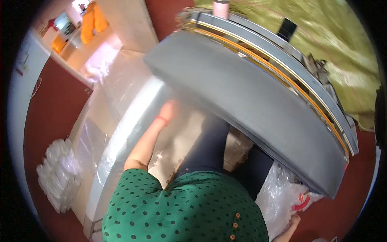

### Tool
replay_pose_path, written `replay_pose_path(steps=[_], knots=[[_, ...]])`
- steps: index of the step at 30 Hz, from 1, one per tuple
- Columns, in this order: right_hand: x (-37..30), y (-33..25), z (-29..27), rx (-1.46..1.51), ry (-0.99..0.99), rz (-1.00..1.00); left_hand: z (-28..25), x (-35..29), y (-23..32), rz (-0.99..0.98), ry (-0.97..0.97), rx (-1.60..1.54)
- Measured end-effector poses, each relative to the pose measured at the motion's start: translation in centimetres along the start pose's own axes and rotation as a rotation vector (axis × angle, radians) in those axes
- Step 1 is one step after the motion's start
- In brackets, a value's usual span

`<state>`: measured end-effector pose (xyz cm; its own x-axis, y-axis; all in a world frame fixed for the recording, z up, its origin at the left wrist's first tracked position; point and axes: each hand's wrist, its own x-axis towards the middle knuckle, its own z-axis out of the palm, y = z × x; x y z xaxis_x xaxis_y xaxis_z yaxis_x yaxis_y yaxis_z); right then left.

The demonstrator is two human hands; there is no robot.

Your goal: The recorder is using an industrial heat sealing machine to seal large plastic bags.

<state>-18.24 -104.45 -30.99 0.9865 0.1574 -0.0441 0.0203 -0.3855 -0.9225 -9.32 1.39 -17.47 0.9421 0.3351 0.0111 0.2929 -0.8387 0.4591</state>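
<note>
My left arm reaches forward, a red band at the wrist. My left hand (168, 111) is smeared, its fingers unclear, beside a sheet of clear plastic film (135, 109) and below the near left end of a long grey padded-looking panel (242, 92). At the lower right my right hand (295, 220) looks curled beside crumpled clear plastic (278, 197) with red marks; whatever it may hold is hidden. Along the panel's far side runs a metal rail assembly (278, 60) with an orange strip.
A pink bottle (221, 9) and a black phone-like slab (287, 29) sit along the rail. Yellow-green woven sheeting (338, 36) lies behind. Bundled clear plastic (59, 175) rests on the red floor (52, 109) at left. An opening at upper left shows orange items (93, 22).
</note>
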Motion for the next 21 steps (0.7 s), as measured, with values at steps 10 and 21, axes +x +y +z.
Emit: replay_pose_path(steps=[10, 21], knots=[[25.2, -32.9, 34.9, -0.859, -0.329, 0.04, -4.2, -5.0, -15.5, -0.439, 0.37, 0.343], [26.8, -43.9, 44.4, -0.69, -0.648, -0.347, -4.3, -13.8, 1.1, 0.158, 0.048, -0.222]])
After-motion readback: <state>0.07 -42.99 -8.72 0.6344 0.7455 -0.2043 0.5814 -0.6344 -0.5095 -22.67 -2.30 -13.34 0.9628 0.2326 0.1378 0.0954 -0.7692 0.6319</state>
